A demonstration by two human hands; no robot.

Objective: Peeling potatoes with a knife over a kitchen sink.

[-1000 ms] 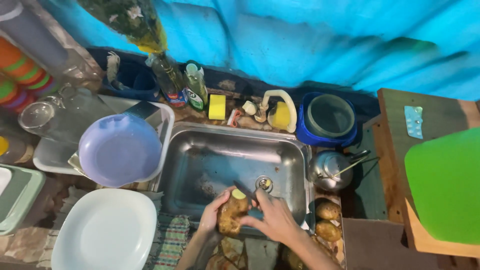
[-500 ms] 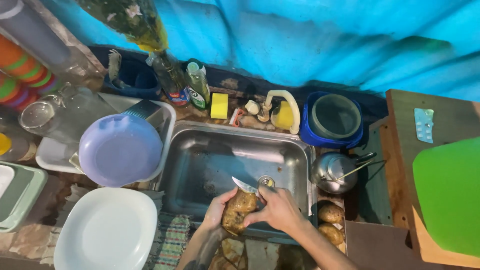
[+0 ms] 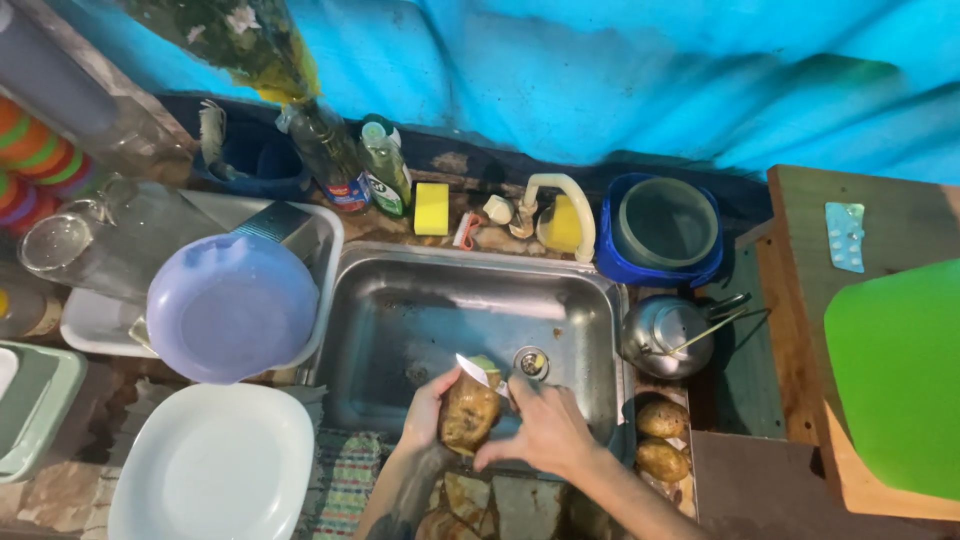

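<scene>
Over the sink (image 3: 400,300), left hand (image 3: 425,410) grips upright potato (image 3: 468,415); right hand (image 3: 545,430) clasps knife (image 3: 478,372)

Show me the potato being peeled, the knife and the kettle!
potato (image 3: 468,418), head view, on its brown skin.
knife (image 3: 472,371), head view, on the blade.
kettle (image 3: 662,338), head view, on its shiny lid.

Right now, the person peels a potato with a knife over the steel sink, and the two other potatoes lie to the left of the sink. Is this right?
Not quite. In the head view the two other potatoes lie to the right of the steel sink, not left. The left hand holds the potato; the right hand works the knife.
</scene>
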